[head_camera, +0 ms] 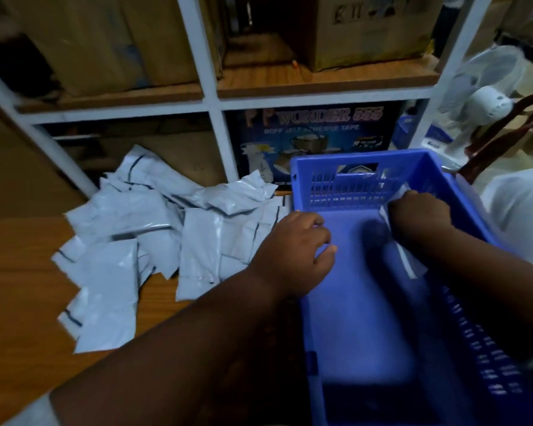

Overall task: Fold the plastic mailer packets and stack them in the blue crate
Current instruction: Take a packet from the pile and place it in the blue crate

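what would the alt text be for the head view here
A person's right hand holds a white packet against the right inner wall of a blue crate, while the left hand rests on the crate's left rim. A loose pile of packets lies on the wooden table to the left.

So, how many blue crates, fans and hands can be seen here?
Blue crate: 1
Fan: 1
Hands: 2, the left hand and the right hand
Total: 4
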A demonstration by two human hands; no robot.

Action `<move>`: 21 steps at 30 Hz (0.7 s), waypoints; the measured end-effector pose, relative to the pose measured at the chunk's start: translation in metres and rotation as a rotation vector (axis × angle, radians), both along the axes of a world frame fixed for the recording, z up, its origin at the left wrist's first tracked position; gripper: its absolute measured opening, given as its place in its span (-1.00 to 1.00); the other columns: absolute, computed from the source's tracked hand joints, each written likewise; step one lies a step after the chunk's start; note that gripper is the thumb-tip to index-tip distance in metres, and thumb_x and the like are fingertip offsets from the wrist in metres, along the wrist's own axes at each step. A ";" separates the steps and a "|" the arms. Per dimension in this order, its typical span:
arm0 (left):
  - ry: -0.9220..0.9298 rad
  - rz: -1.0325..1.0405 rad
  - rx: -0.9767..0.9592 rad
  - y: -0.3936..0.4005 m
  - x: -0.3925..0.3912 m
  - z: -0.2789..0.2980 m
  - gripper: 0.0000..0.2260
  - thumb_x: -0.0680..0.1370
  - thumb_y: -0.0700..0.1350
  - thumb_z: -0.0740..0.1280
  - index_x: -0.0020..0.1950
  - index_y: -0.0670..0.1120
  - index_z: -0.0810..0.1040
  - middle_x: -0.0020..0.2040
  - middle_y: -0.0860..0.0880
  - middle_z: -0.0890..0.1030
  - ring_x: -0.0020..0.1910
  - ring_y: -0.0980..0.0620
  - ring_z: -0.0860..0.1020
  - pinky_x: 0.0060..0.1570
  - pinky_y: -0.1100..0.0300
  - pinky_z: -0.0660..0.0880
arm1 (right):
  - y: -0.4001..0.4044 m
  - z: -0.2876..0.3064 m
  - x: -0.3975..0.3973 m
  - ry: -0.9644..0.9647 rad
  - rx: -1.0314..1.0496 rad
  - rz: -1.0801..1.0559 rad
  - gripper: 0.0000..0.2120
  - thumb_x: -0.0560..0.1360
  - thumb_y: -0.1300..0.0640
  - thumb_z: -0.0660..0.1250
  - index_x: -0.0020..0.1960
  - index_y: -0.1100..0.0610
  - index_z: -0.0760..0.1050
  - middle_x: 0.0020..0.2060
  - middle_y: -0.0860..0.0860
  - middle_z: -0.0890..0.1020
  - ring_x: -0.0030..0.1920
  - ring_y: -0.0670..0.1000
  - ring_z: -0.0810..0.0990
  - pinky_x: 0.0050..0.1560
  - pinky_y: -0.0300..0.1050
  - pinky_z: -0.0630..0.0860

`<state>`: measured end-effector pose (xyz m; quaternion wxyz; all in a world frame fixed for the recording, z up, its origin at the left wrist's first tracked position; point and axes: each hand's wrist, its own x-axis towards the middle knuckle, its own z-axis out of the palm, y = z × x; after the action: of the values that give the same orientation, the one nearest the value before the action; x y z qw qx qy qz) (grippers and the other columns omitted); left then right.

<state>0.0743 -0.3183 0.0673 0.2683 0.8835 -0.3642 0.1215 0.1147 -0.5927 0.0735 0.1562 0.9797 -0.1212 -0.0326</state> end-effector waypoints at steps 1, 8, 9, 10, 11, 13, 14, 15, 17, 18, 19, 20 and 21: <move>0.001 0.016 -0.015 0.006 0.000 -0.001 -0.78 0.62 -0.03 0.40 0.08 -0.17 0.69 0.20 -0.18 0.62 0.21 -0.21 0.58 0.24 -0.06 0.51 | 0.007 0.009 -0.003 -0.014 -0.002 0.036 -0.74 0.58 0.07 0.34 0.23 0.06 0.65 0.12 0.13 0.65 0.12 0.21 0.71 -0.02 0.08 0.64; -0.032 0.140 -0.013 0.079 0.000 0.011 -0.76 0.64 -0.01 0.37 0.17 -0.14 0.66 0.19 -0.11 0.63 0.20 -0.12 0.58 0.20 -0.04 0.52 | 0.091 0.072 -0.007 -0.110 0.200 0.252 -0.97 0.59 0.07 0.34 -0.01 0.00 0.54 -0.23 -0.02 0.50 -0.23 0.14 0.53 -0.24 -0.02 0.54; -0.015 0.174 -0.012 0.092 0.000 0.012 -0.78 0.64 0.00 0.36 0.14 -0.12 0.66 0.13 -0.08 0.64 0.13 -0.10 0.58 0.13 -0.03 0.53 | 0.107 0.080 -0.009 -0.111 0.225 0.293 -0.95 0.61 0.06 0.32 -0.03 -0.01 0.53 -0.21 -0.02 0.53 -0.23 0.12 0.53 -0.26 -0.04 0.48; 0.011 0.213 -0.005 0.106 0.000 0.012 -0.79 0.65 0.01 0.36 0.14 -0.09 0.67 0.10 -0.05 0.64 0.10 -0.06 0.58 0.10 0.00 0.53 | 0.123 0.086 -0.010 -0.106 0.252 0.321 -0.91 0.63 0.05 0.31 -0.04 0.00 0.55 -0.21 -0.02 0.56 -0.23 0.12 0.54 -0.26 -0.04 0.47; 0.036 0.253 0.007 0.121 0.000 0.010 -0.79 0.65 0.03 0.35 0.15 -0.07 0.67 0.10 -0.02 0.64 0.09 -0.03 0.57 0.09 0.03 0.53 | 0.140 0.090 -0.012 -0.102 0.275 0.335 -0.88 0.63 0.03 0.30 -0.04 0.01 0.57 -0.22 0.00 0.57 -0.22 0.13 0.56 -0.26 -0.02 0.49; 0.068 0.324 0.034 0.153 0.001 0.005 -0.80 0.66 0.05 0.34 0.14 -0.02 0.67 0.08 0.02 0.64 0.09 0.03 0.56 0.07 0.10 0.50 | 0.175 0.096 -0.014 -0.101 0.325 0.356 -0.83 0.63 -0.02 0.31 -0.05 0.04 0.59 -0.19 0.05 0.60 -0.17 0.17 0.58 -0.20 0.01 0.56; 0.081 0.350 0.041 0.169 0.002 0.001 -0.81 0.66 0.05 0.35 0.12 -0.01 0.67 0.06 0.03 0.64 0.06 0.04 0.56 0.05 0.12 0.48 | 0.194 0.100 -0.015 -0.094 0.354 0.367 -0.80 0.63 -0.04 0.31 -0.04 0.04 0.60 -0.15 0.07 0.63 -0.13 0.18 0.60 -0.18 0.01 0.57; 0.101 0.377 0.039 0.184 0.002 -0.002 -0.82 0.65 0.05 0.36 0.08 -0.01 0.68 0.02 0.03 0.64 0.03 0.04 0.56 0.02 0.12 0.47 | 0.212 0.100 -0.018 -0.072 0.378 0.372 -0.79 0.63 -0.08 0.32 -0.01 0.04 0.62 -0.10 0.07 0.65 -0.08 0.18 0.62 -0.17 -0.01 0.56; 0.159 0.443 0.009 0.230 0.000 -0.007 -0.83 0.64 0.06 0.35 -0.01 0.00 0.65 -0.07 0.04 0.61 -0.06 0.03 0.55 -0.07 0.12 0.45 | 0.264 0.095 -0.021 -0.006 0.375 0.411 -0.78 0.63 -0.12 0.33 0.05 0.01 0.63 -0.01 0.05 0.67 0.01 0.15 0.64 -0.19 -0.06 0.48; 0.184 0.460 0.009 0.237 0.000 -0.012 -0.81 0.62 0.08 0.33 -0.06 0.01 0.63 -0.10 0.05 0.59 -0.09 0.03 0.54 -0.10 0.11 0.43 | 0.273 0.088 -0.025 0.037 0.368 0.417 -0.78 0.63 -0.14 0.34 0.08 0.00 0.62 0.02 0.04 0.66 0.04 0.13 0.65 -0.18 -0.07 0.45; 0.205 0.478 0.019 0.244 -0.001 -0.016 -0.80 0.61 0.10 0.30 -0.09 0.02 0.60 -0.12 0.06 0.58 -0.10 0.03 0.53 -0.12 0.12 0.40 | 0.282 0.078 -0.027 0.080 0.355 0.425 -0.77 0.62 -0.15 0.34 0.11 -0.01 0.61 0.06 0.04 0.66 0.08 0.12 0.65 -0.15 -0.08 0.44; 0.231 0.500 0.037 0.259 -0.003 -0.021 -0.78 0.58 0.12 0.28 -0.11 0.01 0.59 -0.13 0.04 0.58 -0.10 0.01 0.52 -0.12 0.12 0.37 | 0.298 0.066 -0.029 0.133 0.344 0.435 -0.75 0.62 -0.16 0.33 0.14 -0.02 0.60 0.10 0.04 0.66 0.11 0.11 0.64 -0.09 -0.08 0.44; 0.259 0.522 0.064 0.278 -0.005 -0.027 -0.74 0.55 0.15 0.27 -0.12 0.00 0.60 -0.12 0.00 0.58 -0.08 -0.03 0.52 -0.11 0.10 0.38 | 0.319 0.053 -0.031 0.206 0.331 0.436 -0.72 0.62 -0.18 0.32 0.18 -0.01 0.60 0.14 0.05 0.66 0.15 0.11 0.63 -0.04 -0.07 0.45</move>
<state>0.0692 -0.0405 0.0403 0.2444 0.9635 -0.0911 0.0610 0.0839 -0.2740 0.1268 0.0090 0.9864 0.1156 -0.1168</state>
